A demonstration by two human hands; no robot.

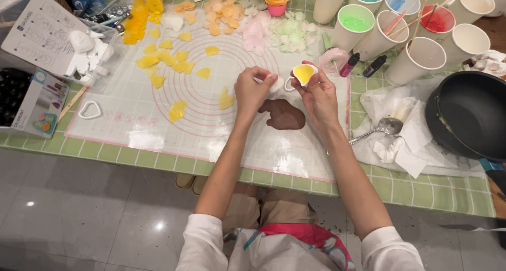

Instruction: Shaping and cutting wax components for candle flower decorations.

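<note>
Above the clear mat [132, 107], near its right edge, the right hand [316, 94] pinches a small white mould filled with yellow [304, 73]. The left hand [253, 89], just beside it, closes its fingertips on a white piece [275, 84]. Yellow petals [174, 60] lie well apart, leftward on the mat.

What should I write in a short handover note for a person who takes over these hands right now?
Left hand: pinches a small white piece. Right hand: holds a white spoon-shaped mould with yellow filling. Both are above the translucent silicone mat with pink rings.
Done: many yellow petals lie on the mat, with orange, pink and green ones further back.
Left: the yellow filling is still in the mould.
</note>
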